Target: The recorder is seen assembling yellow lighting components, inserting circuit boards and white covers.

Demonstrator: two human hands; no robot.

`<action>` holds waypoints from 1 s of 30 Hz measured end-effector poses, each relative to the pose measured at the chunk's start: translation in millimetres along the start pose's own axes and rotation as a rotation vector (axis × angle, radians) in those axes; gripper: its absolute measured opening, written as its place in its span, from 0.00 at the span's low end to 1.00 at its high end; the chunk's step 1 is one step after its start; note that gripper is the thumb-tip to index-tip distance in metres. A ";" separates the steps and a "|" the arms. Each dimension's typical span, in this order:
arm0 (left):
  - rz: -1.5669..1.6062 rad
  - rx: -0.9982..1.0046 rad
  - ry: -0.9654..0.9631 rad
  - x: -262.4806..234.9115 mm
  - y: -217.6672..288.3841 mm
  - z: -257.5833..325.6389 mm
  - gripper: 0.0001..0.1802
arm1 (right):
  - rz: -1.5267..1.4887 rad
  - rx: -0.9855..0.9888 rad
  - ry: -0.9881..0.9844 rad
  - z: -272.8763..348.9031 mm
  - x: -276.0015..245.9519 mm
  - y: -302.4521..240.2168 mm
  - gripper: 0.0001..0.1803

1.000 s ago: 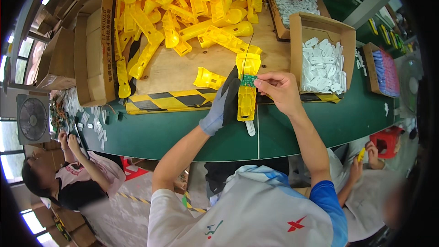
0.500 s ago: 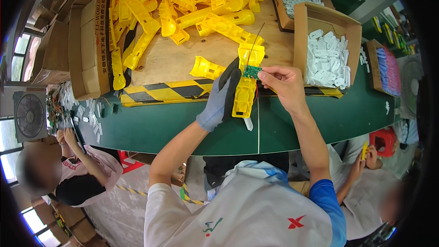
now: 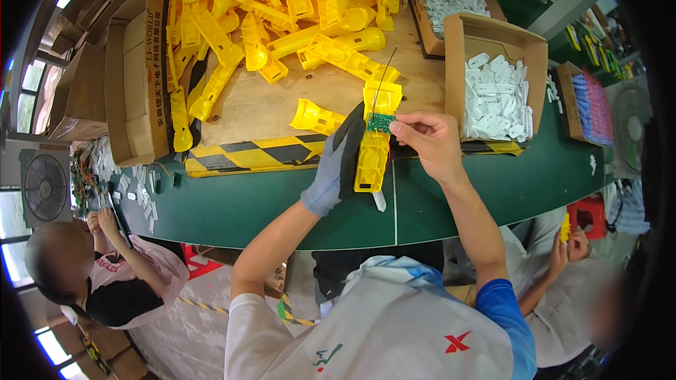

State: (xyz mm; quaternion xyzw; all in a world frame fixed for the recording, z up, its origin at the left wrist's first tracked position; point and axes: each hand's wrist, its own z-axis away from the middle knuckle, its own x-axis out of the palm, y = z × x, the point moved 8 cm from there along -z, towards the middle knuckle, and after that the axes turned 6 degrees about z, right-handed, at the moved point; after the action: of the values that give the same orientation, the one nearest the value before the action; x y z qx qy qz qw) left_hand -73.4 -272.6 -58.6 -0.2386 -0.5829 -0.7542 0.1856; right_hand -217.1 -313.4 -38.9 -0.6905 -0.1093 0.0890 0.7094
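Narrowly parted, right fingers [image 3: 405, 130] pinch green board [image 3: 380, 122].

Bright, even light covered the green workbench [image 3: 218, 207], while windows [image 3: 51, 343] at left glared white. Straight edges bowed toward the margins.

- Laid on a green table [image 3: 465, 200]: a wooden board [image 3: 236, 116] edged with black-and-yellow tape [image 3: 253, 155].
- Heaped on the board: yellow plastic shells [image 3: 299, 0].
- Standing at the board's right: 1 open carton [image 3: 456, 70].
- Scattered on the table's left: small white pieces [image 3: 132, 196].
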 end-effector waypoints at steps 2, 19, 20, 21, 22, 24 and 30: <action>-0.074 0.027 -0.051 1.2 2.6 -0.4 0.24 | -0.039 -0.010 0.037 0.7 0.0 -2.1 0.09; -0.151 0.075 -0.037 -3.3 0.9 2.2 0.25 | -0.081 0.001 0.063 3.1 -0.7 3.1 0.09; -0.184 0.092 -0.035 -3.4 1.7 2.4 0.25 | -0.096 -0.003 0.056 3.0 -0.3 3.6 0.10; -0.183 0.091 -0.034 -3.4 0.7 2.3 0.25 | -0.096 -0.001 0.055 3.3 -0.1 4.0 0.10; -0.095 0.061 -0.007 -5.4 -2.5 1.7 0.25 | -0.104 0.006 0.058 3.3 -0.1 4.5 0.09; -0.007 0.032 0.021 -7.3 -6.0 1.8 0.25 | -0.112 0.015 0.059 3.3 0.4 4.3 0.09; -0.010 0.013 0.069 -5.7 -6.1 1.4 0.20 | -0.111 0.022 0.055 5.1 2.5 4.0 0.09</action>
State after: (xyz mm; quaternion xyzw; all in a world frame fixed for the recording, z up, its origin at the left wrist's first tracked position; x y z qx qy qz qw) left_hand -72.0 -269.6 -66.4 -0.2083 -0.5822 -0.7592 0.2033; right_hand -216.0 -307.7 -42.7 -0.6779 -0.1268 0.0317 0.7235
